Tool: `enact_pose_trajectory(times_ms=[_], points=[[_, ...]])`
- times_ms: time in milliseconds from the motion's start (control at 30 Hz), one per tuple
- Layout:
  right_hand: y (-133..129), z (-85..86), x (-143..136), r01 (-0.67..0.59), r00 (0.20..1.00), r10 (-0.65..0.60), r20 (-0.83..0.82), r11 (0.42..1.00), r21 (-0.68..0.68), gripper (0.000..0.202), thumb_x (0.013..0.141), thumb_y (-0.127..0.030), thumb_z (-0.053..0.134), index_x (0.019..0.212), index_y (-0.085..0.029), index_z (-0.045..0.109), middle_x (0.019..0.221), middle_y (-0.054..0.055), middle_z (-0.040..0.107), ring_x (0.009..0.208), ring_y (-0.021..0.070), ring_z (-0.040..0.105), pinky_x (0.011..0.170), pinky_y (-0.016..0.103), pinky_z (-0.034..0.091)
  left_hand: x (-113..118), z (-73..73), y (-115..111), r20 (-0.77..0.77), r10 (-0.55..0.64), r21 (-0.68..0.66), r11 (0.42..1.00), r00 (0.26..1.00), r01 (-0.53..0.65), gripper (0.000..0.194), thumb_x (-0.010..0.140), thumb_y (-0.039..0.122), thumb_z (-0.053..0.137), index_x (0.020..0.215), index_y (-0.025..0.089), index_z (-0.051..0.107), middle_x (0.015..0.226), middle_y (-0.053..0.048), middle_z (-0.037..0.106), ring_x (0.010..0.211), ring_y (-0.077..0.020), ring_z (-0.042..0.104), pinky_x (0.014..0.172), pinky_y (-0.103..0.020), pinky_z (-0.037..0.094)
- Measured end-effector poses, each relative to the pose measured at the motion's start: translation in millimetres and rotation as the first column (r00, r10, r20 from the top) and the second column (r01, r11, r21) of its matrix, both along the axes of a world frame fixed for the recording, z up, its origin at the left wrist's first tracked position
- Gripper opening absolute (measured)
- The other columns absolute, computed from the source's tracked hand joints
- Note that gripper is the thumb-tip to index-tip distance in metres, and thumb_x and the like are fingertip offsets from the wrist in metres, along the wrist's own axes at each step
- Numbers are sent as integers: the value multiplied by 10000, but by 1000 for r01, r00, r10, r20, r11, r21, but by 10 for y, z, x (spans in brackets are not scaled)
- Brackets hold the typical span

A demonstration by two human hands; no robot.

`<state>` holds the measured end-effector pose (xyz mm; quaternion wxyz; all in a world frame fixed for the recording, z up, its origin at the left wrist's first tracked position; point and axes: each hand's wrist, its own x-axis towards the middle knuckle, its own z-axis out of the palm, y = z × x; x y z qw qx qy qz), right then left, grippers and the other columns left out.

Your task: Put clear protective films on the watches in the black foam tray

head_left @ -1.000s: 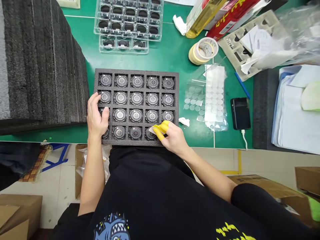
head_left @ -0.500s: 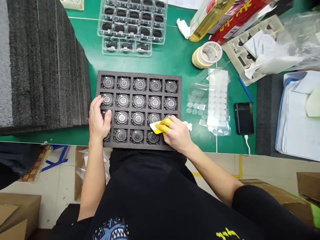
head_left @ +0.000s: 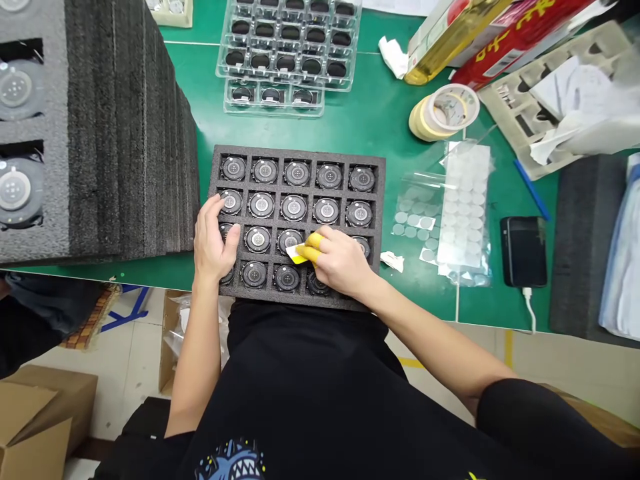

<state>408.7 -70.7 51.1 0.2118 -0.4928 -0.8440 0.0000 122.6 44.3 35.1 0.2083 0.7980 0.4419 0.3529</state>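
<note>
A dark grey foam tray [head_left: 300, 153] lies in front of me, with round black watch bodies [head_left: 293, 207] set back-up in its square pockets. My left hand [head_left: 213, 243] rests over the tray's left edge, thumb spread away from the fingers, partly covering the left column. Yellow finger cots cover two fingers of my right hand [head_left: 340, 260]. Those fingers pinch a small white-and-yellow piece [head_left: 299, 254], perhaps a folded wipe or card, at a watch body in the third row. My right hand hides some pockets at the lower right.
Stacked foam trays [head_left: 125, 147] rise at the left. Clear plastic trays [head_left: 290, 60] of dark discs lie behind. To the right are tape rolls [head_left: 445, 110], white round sticker sheets [head_left: 464, 207], a crumpled tissue [head_left: 393, 261], a blue stick [head_left: 531, 189] and a phone [head_left: 524, 251] on a cable.
My right hand has moved left along the third row with the white-and-yellow piece, from the fourth column to the third. The whole view has shifted; my left hand stays at the tray's left edge.
</note>
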Motion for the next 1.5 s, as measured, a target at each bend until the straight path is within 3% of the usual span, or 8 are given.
enact_pose_trajectory(times_ms=[233,433,633,833,933,1067,1267,1500], points=[[26,68,111,-43,998,41,-54,998,-37,355,980,-13,567,1136,-220,811,994,84,732,938,244,549,736,382,423,-13,7,-3,-30,-6,-9,1000,1000,6,624,1138,648,429,1559,195,517,1621,-211,577,1566,-348,543,1330,-562,427],[130,162,136,-129,980,139,141,988,-82,261,975,-13,613,1013,-189,801,930,83,719,934,243,508,715,383,333,-14,27,-8,-56,-11,-26,1000,998,10,635,1137,651,423,1571,196,509,1626,-208,577,1566,-356,541,1332,-557,415],[216,188,147,-130,984,140,114,988,-88,257,1000,-33,618,1085,-182,809,1004,101,744,938,244,515,736,380,334,-8,19,-13,-60,0,-1,1000,998,0,612,1146,626,433,1566,189,518,1614,-211,590,1552,-349,558,1320,-554,430],[166,229,153,-191,962,209,176,975,-115,225,953,-18,654,1025,-180,792,925,87,708,924,244,513,714,387,313,1,16,-18,-58,-4,35,999,998,6,599,1151,605,448,1547,164,537,1591,-229,608,1534,-344,574,1306,-545,446],[139,225,155,-180,973,190,130,980,-87,263,954,-18,628,1071,-183,795,983,91,727,933,240,527,729,379,358,4,17,-17,-61,3,43,999,998,0,593,1154,599,448,1543,160,541,1589,-235,607,1533,-345,574,1302,-555,452],[102,88,100,-100,994,100,33,995,-9,314,993,-22,580,1125,-192,808,1032,107,747,953,249,551,756,380,427,-4,19,-17,-70,-5,38,999,998,8,593,1151,612,448,1538,173,545,1598,-228,594,1541,-346,565,1302,-572,455],[-15,-57,43,-135,986,133,-96,991,-10,345,992,-34,555,1165,-199,802,1035,109,752,956,257,589,764,380,521,-15,64,-47,-39,-34,92,995,999,38,440,1152,501,504,1424,182,638,1546,-215,638,1477,-334,620,1245,-562,520],[-71,-63,-103,2,951,-28,-307,996,-84,204,1104,-196,600,1234,-224,754,1039,96,770,904,236,689,763,360,596,-17,185,-92,16,-110,327,940,994,99,250,1138,337,529,1209,227,743,1336,-147,774,1238,-301,729,1036,-522,620]])
